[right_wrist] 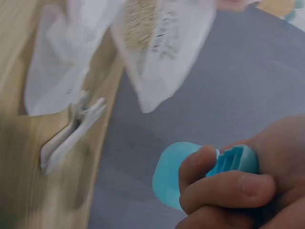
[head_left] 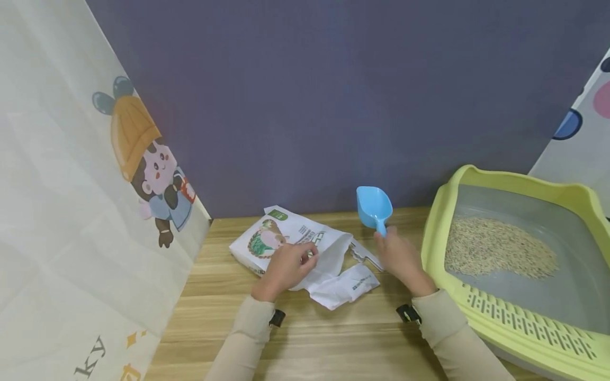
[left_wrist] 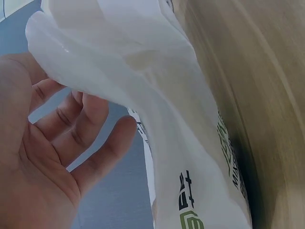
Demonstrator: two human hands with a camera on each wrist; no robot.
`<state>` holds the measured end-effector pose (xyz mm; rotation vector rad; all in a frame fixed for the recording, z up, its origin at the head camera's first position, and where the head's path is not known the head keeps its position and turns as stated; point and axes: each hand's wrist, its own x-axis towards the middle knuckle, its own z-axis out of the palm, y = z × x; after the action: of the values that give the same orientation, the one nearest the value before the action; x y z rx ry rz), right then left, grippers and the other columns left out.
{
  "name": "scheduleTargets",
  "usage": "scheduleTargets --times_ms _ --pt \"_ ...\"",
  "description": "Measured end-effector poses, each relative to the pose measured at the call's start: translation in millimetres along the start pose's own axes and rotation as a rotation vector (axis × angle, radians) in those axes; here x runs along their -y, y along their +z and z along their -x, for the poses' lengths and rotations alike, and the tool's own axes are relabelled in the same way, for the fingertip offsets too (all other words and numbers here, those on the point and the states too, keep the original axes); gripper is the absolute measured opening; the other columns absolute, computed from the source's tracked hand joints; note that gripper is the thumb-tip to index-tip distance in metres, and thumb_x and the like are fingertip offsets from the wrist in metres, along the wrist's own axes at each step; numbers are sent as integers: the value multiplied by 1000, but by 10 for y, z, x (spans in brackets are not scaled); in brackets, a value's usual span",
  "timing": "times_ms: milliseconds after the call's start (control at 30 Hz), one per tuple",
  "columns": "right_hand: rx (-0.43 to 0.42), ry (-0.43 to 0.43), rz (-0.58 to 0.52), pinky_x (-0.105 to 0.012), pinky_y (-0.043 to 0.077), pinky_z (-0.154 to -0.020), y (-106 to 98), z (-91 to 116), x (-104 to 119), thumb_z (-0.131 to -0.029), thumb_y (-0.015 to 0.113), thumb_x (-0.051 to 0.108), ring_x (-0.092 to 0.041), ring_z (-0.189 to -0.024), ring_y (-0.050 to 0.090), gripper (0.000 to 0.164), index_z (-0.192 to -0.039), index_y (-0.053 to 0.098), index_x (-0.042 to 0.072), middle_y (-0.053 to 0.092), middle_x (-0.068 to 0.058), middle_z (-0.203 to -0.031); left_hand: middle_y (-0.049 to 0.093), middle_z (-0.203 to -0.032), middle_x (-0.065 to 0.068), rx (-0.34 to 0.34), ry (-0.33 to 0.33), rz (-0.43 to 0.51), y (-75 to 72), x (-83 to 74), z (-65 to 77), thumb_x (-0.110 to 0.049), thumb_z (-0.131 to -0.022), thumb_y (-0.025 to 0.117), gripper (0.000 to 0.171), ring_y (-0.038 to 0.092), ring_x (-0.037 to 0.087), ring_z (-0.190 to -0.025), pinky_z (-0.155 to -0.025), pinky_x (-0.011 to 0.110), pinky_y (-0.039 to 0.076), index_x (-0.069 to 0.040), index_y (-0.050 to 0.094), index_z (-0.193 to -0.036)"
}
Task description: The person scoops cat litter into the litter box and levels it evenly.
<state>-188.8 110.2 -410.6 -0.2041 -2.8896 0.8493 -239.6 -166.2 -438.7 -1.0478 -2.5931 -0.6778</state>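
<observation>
A white printed bag of cat litter (head_left: 305, 233) lies on its side, its torn mouth facing right. Beige litter (right_wrist: 139, 23) shows inside that mouth in the right wrist view. My left hand (head_left: 292, 264) is over the bag; in the left wrist view its thumb and forefinger pinch the bag's loose edge, which partly hides the fingertips, while the other fingers are bent loosely. Between the bag and the litter box, my right hand (head_left: 399, 255) grips the handle of a blue scoop (head_left: 374, 205). The scoop's bowl points away from me, and no litter shows in it.
To the right stands a yellow-green litter box (head_left: 434, 233) with a grey base and a heap of litter (head_left: 495, 246). A slim greyish-white thing (head_left: 366, 255), its kind unclear, lies beside the bag's mouth. A dark wall (head_left: 305, 106) rises behind the wooden table (head_left: 324, 349).
</observation>
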Motion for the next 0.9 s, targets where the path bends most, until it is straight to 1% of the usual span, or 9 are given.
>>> scheduleTargets --times_ms 133,167,233,400,500,633,733,833,900 --pt "-72 14 42 -39 40 -47 163 -48 5 -108 41 32 -28 -58 53 42 -108 50 -9 52 -13 -70 49 -54 -15 31 5 -3 7 -13 -8 -25 -97 68 7 37 0 -47 -60 29 43 -22 73 -95" --pt "-86 18 48 -39 40 -47 201 -55 2 -108 42 32 -29 -58 54 42 -105 51 -9 53 -13 -70 48 -53 -15 40 5 -5 12 -16 -12 -26 -97 68 7 36 0 -48 -55 26 38 -22 74 -95" --pt "-101 21 54 -40 42 -47 274 -68 -15 -107 45 31 -29 -58 55 41 -103 52 -8 54 -14 -71 46 -54 -16 51 7 -21 21 -24 -16 -27 -97 68 8 36 0 -49 -57 23 35 -22 75 -95" --pt "-82 59 78 -41 43 -49 446 -105 -84 -106 45 32 -31 -61 58 43 -108 50 -11 57 -17 -75 46 -56 -16 77 -10 -44 33 -39 -13 -30 -97 68 10 40 1 -52 -59 24 34 -25 76 -96" --pt "-73 74 92 -42 43 -48 519 -113 -127 -106 44 30 -32 -61 58 43 -110 48 -12 58 -19 -75 48 -57 -16 97 -22 -35 38 -44 -6 -29 -96 68 9 41 1 -54 -58 23 35 -25 76 -95" --pt "-67 68 125 -44 44 -46 588 -116 -189 -105 43 25 -32 -58 58 39 -104 49 -14 57 -20 -73 50 -58 -14 116 -21 -11 48 -46 -1 -26 -96 68 9 42 2 -55 -54 22 35 -23 76 -94" --pt "-56 65 139 -46 45 -47 623 -125 -235 -106 44 24 -34 -60 59 39 -103 49 -15 58 -22 -72 52 -60 -14 120 -15 -11 59 -49 -1 -25 -96 68 9 43 2 -56 -55 21 36 -23 76 -94" --pt "-41 76 136 -48 46 -50 644 -134 -265 -106 45 22 -37 -64 61 40 -114 44 -17 60 -25 -77 55 -62 -13 129 -13 -13 70 -52 -5 -25 -96 68 9 45 2 -56 -55 21 37 -23 77 -93" --pt "-39 87 129 -51 48 -53 650 -141 -272 -103 47 18 -41 -67 62 39 -121 38 -16 58 -29 -85 57 -63 -13 143 -14 -12 77 -52 -9 -25 -96 68 9 46 2 -56 -54 21 38 -23 76 -93"
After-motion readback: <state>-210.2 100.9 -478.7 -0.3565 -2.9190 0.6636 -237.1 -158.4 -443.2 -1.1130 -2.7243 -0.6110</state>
